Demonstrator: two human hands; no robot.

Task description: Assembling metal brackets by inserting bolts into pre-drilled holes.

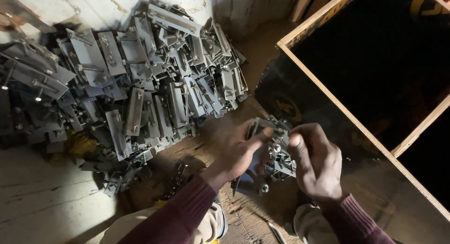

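A large open box (pixel 328 92) with pale wooden edging and black sides fills the frame from twelve to four o'clock. Round yellow emblems mark its side wall at centre (pixel 286 110) and its upper corner at one o'clock (pixel 424 5).

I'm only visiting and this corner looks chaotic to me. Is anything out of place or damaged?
The grey metal bracket parts lie tumbled in a loose heap against the wall, some slid onto the floor. Nothing looks clearly broken. Both hands, left and right, grip one small grey metal assembly.

A heap of grey metal brackets (pixel 140 80) lies against the wall, beside a wood-framed dark panel (pixel 356 66).
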